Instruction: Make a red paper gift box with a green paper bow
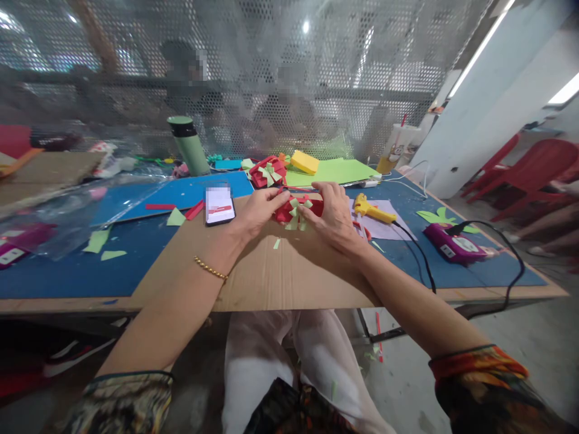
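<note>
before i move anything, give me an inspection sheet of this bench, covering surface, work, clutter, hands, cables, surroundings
Surface: blue tabletop with a cardboard sheet at the near edge.
Work: red paper piece with a pale green bow, between the hands; a similar red piece lies behind; yellow glue gun on lilac paper.
Clutter: phone, green scraps, flask, drink cup.
Hands: left hand and right hand both hold the red paper piece; some fingertips hidden.
Cables: black cable from the glue gun; black cord from the purple box loops over the edge.
Surroundings: perforated screen ahead, red chairs at right.
</note>
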Demonstrator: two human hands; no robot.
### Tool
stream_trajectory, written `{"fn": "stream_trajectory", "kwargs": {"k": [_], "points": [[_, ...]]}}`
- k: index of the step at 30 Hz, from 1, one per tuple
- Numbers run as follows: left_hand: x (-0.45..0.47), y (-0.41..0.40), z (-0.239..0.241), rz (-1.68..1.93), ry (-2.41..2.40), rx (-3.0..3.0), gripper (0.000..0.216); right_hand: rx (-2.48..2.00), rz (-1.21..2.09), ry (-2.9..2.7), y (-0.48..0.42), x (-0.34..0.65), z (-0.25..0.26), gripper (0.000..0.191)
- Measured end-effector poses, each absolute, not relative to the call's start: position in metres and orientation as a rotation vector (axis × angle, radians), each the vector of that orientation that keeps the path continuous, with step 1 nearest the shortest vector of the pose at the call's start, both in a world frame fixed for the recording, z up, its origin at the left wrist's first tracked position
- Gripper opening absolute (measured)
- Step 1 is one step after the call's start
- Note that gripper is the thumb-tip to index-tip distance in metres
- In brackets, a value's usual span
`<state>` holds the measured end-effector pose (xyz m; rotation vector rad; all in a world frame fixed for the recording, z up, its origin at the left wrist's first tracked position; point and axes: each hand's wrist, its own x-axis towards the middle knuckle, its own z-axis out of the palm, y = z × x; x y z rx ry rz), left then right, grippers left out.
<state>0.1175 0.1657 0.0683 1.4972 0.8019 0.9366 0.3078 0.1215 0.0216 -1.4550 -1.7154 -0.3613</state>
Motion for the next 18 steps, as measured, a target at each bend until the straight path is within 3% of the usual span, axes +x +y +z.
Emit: {"fn": "stream_trajectory", "kwargs": {"k": [6,18], "points": [[0.1165,0.165,0.069,0.928,0.796,1.503,0.028,-1.457,-0.346,-1.716,0.121,0.3081,0.0212,0.062],[0.1162,0.168,0.0644,0.946,0.785,1.519,0.026,-1.446,-0.324,-1.744,0.1181,0.3072,0.025,0.048]]}}
